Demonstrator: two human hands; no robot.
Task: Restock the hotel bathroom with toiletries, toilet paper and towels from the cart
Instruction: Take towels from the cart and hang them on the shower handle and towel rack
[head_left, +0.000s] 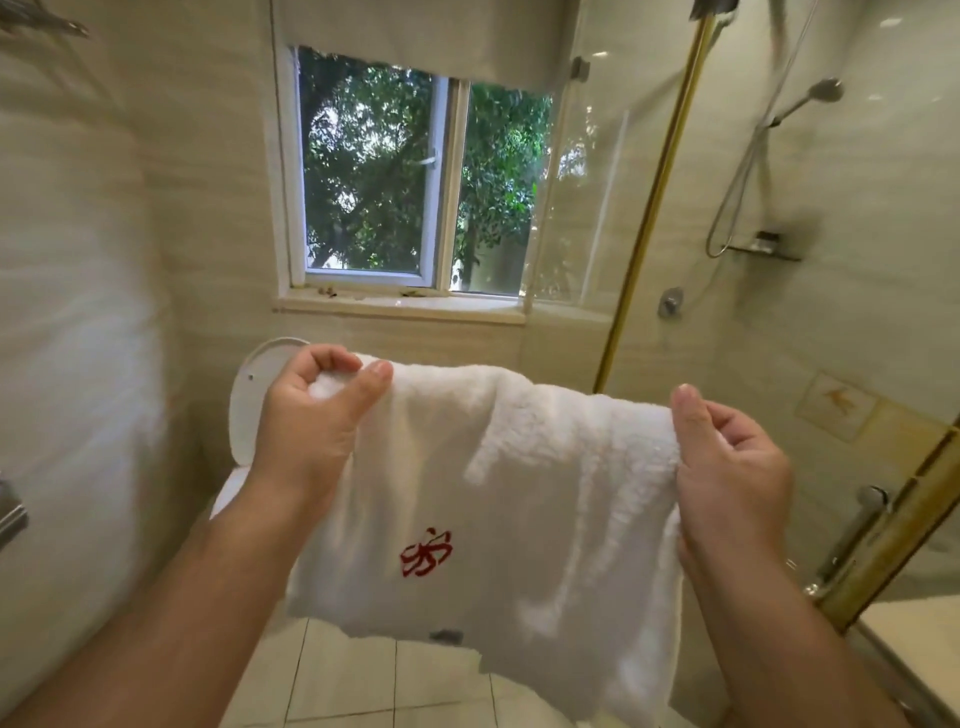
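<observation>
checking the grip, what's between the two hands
Only the towel: its top edge runs from the left hand to the right hand, both gripping it, with its red emblem hanging below. This shows in the head view.

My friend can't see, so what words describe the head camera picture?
The left hand and right hand hold up a white towel by its top edge. Behind are a window, a toilet lid and a shower head.

Window (363, 176) onto green trees, roller blind (415, 36) partly lowered, raised toilet lid (249, 405), gold-framed glass shower screen (592, 197), handheld shower head (823, 92), tiled floor (363, 686)
</observation>
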